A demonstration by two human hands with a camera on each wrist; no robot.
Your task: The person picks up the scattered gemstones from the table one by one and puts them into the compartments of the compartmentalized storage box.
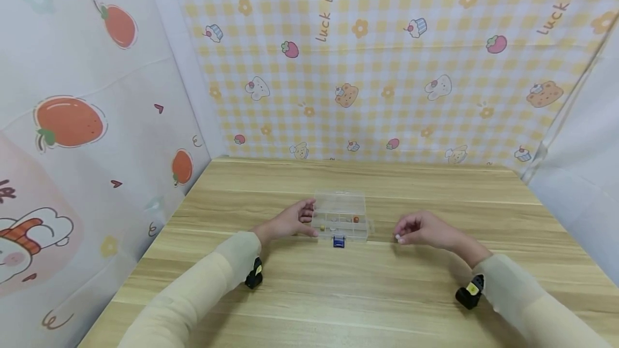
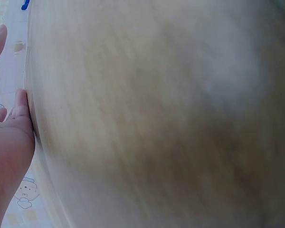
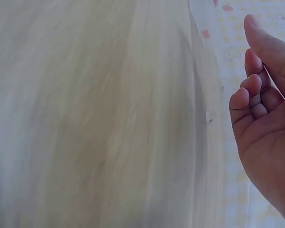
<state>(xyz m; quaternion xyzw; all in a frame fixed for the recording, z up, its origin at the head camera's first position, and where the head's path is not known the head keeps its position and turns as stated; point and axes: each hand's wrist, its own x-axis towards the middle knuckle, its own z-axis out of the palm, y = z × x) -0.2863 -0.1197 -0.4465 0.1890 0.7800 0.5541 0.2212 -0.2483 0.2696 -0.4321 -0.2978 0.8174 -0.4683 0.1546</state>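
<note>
In the head view, a clear plastic compartment box point(image 1: 345, 235) lies on the table with its lid point(image 1: 340, 201) raised at the back. A blue latch point(image 1: 339, 242) hangs at its front. Inside are an orange bead-like piece point(image 1: 355, 219), a yellow one point(image 1: 322, 227) and some pale bits. My left hand point(image 1: 289, 221) holds the box's left side, thumb at the front corner, fingers curled farther back. Right of the box, apart from it, my right hand point(image 1: 425, 230) pinches a tiny white piece point(image 1: 398, 237) at its thumb and fingertips; the right wrist view does not show this pinch.
The wood-grain table point(image 1: 338, 294) stretches out on all sides of the box. A patterned yellow-checked curtain point(image 1: 377, 69) hangs behind it, and a white printed curtain point(image 1: 111, 138) hangs along the left. Each wrist carries a black camera point(image 1: 470, 292).
</note>
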